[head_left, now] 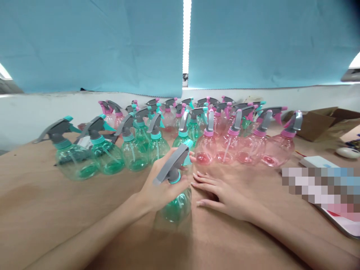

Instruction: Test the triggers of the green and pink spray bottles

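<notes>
My left hand (161, 183) is wrapped round the neck of a green spray bottle (176, 208) with a grey trigger head and a turquoise nozzle. This bottle is close to me, tilted a little, in front of the others. Beside it, my right hand (222, 193) lies palm down on the table, fingers stretched out and holding nothing. Behind my hands stand a row of green spray bottles (135, 155) on the left and pink spray bottles (225, 148) on the right. My left hand partly hides the bottle's neck and the row behind it.
More spray bottles (168, 112) in both colours crowd the back of the wooden table (84, 213). A cardboard box (323, 122) is at the right rear, with a white computer mouse (347, 152) near it. A white, partly blurred flat item (319, 162) lies at right. Blue curtains (92, 45) hang behind.
</notes>
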Demonstrator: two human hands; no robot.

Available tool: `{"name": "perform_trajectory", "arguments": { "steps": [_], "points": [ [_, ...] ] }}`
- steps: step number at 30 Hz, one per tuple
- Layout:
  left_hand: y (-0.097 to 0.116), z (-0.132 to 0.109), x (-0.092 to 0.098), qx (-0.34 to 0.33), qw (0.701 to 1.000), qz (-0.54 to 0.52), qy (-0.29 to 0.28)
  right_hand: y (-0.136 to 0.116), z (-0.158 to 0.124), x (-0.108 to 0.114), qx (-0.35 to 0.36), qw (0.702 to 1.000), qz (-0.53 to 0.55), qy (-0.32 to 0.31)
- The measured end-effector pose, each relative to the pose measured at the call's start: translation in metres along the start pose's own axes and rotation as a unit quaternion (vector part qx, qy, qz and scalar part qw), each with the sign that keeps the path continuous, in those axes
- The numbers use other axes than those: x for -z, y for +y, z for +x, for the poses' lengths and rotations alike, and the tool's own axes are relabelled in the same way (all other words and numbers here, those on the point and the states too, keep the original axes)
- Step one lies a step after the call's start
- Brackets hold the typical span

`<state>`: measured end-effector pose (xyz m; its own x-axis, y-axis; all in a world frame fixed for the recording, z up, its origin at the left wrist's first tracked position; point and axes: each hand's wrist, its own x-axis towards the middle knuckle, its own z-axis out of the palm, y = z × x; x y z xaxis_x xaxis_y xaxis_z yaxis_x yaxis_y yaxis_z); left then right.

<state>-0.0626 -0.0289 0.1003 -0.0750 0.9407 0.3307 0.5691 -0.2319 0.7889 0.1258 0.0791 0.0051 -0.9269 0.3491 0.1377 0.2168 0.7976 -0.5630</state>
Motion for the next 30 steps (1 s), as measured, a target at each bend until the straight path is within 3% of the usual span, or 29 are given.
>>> {"name": "perform_trajectory", "arguments": {
  "steps": [18, 30],
  "points": [
    [0.003, 0.001, 0.001, -0.001, 1.000, -0.019, -0.016, 0.000, 0.001, 0.002, -0.001, 1.000, -0.022, -0.021],
    [-0.015, -0.002, -0.003, -0.028, 0.998, -0.041, -0.037, -0.002, 0.001, 0.002, -0.004, 1.000, -0.005, -0.020]
  ]
}}
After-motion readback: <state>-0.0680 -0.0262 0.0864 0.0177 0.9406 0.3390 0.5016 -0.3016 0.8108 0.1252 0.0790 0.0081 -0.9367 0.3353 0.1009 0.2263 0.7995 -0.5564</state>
